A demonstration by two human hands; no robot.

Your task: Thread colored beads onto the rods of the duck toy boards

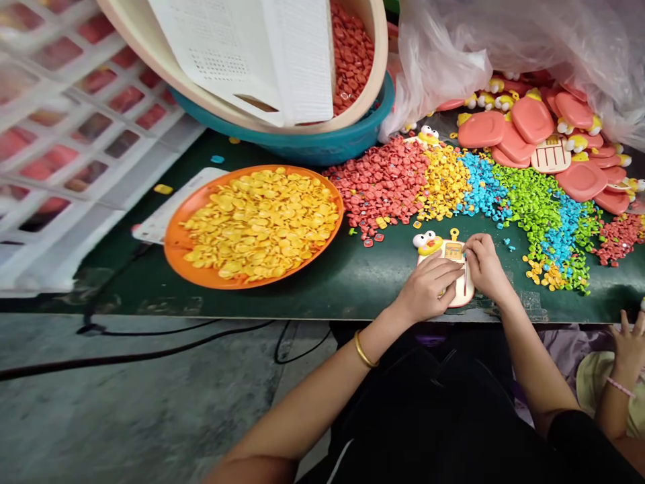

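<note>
A cream-faced toy piece with a red rim, a yellow duck beak, bulging white eyes and a small yellow loop lies near the table's front edge. My left hand, with a gold bangle on its wrist, rests across the toy with fingers stretched over its face. At the toy's right side my right hand has thumb and fingers pinched together; what they hold is too small to make out. Behind the toy spread heaps of small red pieces, yellow pieces, blue pieces and green pieces.
An orange plate of flat yellow pieces stands left. Behind it, a white carton leans inside stacked basins. Red toy shells pile up under clear plastic. A white crate stands left; another person's hand shows right.
</note>
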